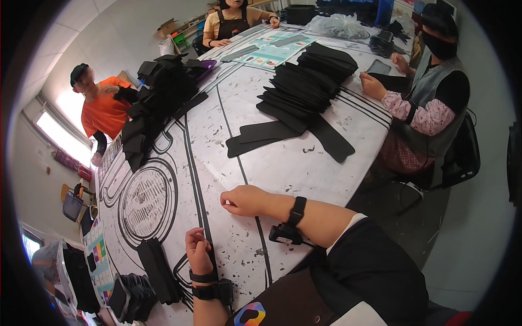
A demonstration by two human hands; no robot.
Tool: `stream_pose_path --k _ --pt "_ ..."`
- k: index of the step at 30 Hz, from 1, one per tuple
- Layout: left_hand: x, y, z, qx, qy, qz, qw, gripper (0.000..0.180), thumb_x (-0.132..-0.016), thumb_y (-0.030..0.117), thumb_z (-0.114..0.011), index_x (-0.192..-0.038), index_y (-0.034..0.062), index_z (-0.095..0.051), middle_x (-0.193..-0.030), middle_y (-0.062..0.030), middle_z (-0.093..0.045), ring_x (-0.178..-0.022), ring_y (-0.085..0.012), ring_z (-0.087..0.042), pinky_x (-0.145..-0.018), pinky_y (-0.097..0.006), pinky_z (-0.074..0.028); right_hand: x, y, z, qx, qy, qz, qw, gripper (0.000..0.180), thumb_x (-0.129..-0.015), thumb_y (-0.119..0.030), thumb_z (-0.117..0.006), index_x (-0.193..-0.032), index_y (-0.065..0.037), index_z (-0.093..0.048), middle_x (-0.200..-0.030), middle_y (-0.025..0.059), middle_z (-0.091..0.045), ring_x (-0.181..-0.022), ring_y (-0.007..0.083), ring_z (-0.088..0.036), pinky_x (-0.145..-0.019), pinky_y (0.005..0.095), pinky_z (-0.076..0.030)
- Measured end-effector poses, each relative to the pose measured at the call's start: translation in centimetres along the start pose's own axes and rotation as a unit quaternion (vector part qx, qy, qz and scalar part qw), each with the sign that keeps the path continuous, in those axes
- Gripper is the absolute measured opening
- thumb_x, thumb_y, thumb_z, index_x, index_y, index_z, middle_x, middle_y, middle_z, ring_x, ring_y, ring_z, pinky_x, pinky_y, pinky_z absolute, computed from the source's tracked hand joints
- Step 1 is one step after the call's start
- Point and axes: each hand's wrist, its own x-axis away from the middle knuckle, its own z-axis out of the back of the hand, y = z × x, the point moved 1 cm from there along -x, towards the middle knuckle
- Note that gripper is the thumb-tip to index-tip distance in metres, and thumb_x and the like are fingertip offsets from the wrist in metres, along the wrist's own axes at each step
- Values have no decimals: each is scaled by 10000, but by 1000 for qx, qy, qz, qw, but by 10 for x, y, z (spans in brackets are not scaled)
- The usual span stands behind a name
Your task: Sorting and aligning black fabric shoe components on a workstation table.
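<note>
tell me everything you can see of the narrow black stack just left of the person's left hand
The stack is a tidy pile of long, narrow, flat black pieces that look matte, perhaps foam or fabric. Its layered edges show, but the count cannot be made out. It lies lengthwise, slightly slanted, on the white, black-lined table cover, near the table's lower left side. The left hand is beside it, not touching it.

head-worn fisheye, facing down across the table (318,182), forearms (333,220) close
</note>
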Motion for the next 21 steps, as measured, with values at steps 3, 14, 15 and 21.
stream_pose_path --k 3,14,15,21 --pt "1 2 -2 -2 0 -3 1000 293 -738 -19 -418 -993 54 -540 -701 17 -438 -580 -60 -391 -542 -176 -343 0 1 0 3 -1 1 1000 115 -826 -199 -538 -890 -108 -566 -686 90 -626 -649 295 -599 -598 405 -454" --pt "0 1 -1 25 5 -2 1000 324 -712 -27 -403 -1002 46 -527 -685 18 -420 -559 -64 -362 -522 -182 -321 -1 1 -1 -13 5 -7 1000 128 -798 -205 -548 -849 -94 -585 -691 125 -619 -681 320 -599 -621 426 -459" --pt "0 2 -2 35 9 -2 999 322 -707 -33 -405 -993 41 -534 -693 23 -412 -564 -61 -356 -526 -180 -317 -1 1 -1 -16 8 -6 1000 129 -797 -206 -548 -849 -94 -585 -692 125 -620 -681 319 -600 -622 424 -459" --pt "0 2 -2 56 15 6 998 292 -732 -40 -425 -996 39 -519 -779 12 -427 -610 -68 -402 -578 -186 -356 -1 -1 2 -17 0 -17 1000 135 -798 -210 -549 -852 -92 -586 -697 121 -623 -683 315 -601 -626 419 -461"
